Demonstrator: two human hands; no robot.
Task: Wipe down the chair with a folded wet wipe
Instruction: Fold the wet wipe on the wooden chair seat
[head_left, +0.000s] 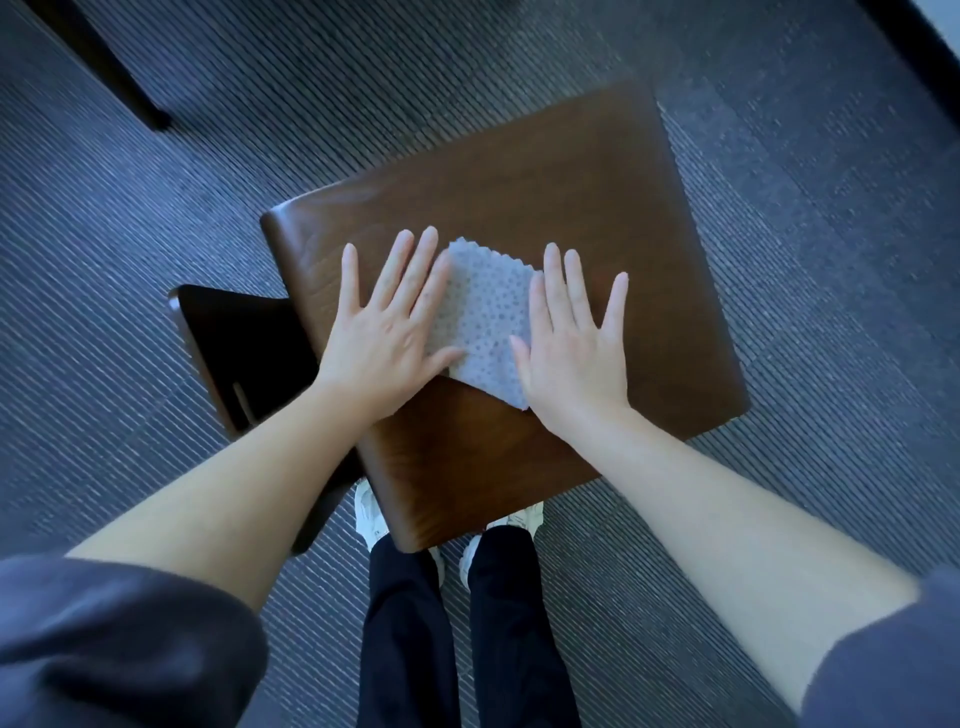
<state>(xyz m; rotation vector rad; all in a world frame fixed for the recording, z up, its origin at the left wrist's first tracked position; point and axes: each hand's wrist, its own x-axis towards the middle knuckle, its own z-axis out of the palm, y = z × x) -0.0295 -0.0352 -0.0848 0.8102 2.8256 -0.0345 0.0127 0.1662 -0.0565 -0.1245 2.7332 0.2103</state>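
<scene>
As left hand (387, 338) and right hand (571, 358) press, wipe (483, 317) runs near-to-far.

Nothing readable in view: no text, label, brand or number. The wet wipe (483, 317) between left hand (384, 338) and right hand (571, 358) has only a dot pattern. The chair seat (571, 197) under both is plain wood grain.

Likely an office or meeting room: grey ribbed carpet tiles (779, 208) run wall to wall, with a brown wooden chair (519, 197) and a dark furniture leg (104, 67) nearby.
</scene>
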